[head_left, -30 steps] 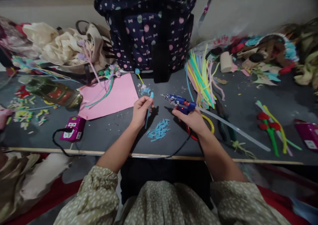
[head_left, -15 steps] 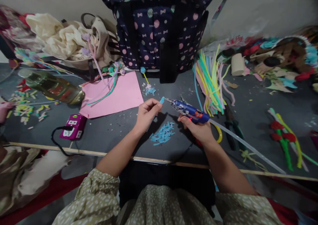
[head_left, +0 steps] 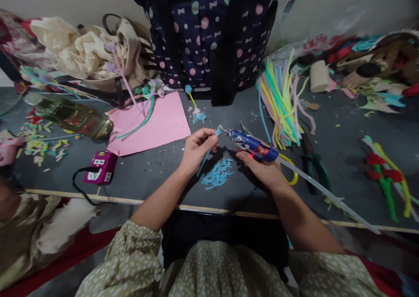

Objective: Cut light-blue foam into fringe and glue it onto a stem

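Note:
Between the thumb and fingers of my left hand is a blue pipe cleaner, its stem slanting down below the hand and its small blue tip showing above. My right hand is wrapped round a blue glue gun, with a long clear glue stick running out of its back. The gun's nozzle points left and is at the blue tip; whether they touch I cannot tell. Below the hands lies a pile of short blue cut pieces. Yellow-handled scissors lie partly hidden behind my right hand.
Pink paper, a bottle and a purple power socket are on the left. A dotted bag stands behind. Pipe cleaners, pliers and red-and-green pieces lie right. A person's arm shows at far left.
The blue tip in my left hand now looks bunched at the nozzle, and more of the stem shows below the hand. The glue gun has stayed close to it; the view has shifted slightly.

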### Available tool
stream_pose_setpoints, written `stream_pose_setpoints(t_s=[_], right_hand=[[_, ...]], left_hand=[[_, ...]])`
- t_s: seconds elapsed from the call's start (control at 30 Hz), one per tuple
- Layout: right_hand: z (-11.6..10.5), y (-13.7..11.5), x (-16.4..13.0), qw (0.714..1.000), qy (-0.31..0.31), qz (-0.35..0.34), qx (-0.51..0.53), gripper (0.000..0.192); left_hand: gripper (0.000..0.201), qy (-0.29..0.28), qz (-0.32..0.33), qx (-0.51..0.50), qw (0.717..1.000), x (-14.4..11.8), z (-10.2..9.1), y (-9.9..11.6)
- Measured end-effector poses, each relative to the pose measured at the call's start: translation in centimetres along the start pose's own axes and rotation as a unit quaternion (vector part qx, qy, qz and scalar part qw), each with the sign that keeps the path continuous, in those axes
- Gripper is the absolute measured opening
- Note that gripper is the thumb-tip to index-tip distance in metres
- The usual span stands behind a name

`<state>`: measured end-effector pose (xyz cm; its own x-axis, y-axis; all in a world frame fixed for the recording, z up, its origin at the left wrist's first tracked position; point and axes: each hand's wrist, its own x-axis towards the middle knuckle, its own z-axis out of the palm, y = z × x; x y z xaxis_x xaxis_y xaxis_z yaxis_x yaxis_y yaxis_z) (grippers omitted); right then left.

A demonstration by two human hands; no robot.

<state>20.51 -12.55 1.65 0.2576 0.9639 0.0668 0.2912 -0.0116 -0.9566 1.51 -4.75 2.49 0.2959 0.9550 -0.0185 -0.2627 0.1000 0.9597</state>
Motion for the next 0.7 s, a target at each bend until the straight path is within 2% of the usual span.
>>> stream_pose_setpoints(t_s=[0.17,0.33,0.7], right_hand=[[-0.07,0.01,0.11,1.0,-0.018,-0.01,-0.018,0.024],[-0.22,-0.46,0.13,0.998,-0.023,-0.034,-0.039,0.024],[-0.28,-0.59,-0.01,0.993,-0.017,-0.076,-0.087,0.018]], left_hand=[[0.02,0.019,-0.007,-0.003,1.0,0.12,-0.02,-0.17],[0.014,0.054,0.027,0.017,0.998,0.17,0.06,-0.35],[0.011,0.083,0.082,0.077,0.99,-0.24,0.38,-0.26]])
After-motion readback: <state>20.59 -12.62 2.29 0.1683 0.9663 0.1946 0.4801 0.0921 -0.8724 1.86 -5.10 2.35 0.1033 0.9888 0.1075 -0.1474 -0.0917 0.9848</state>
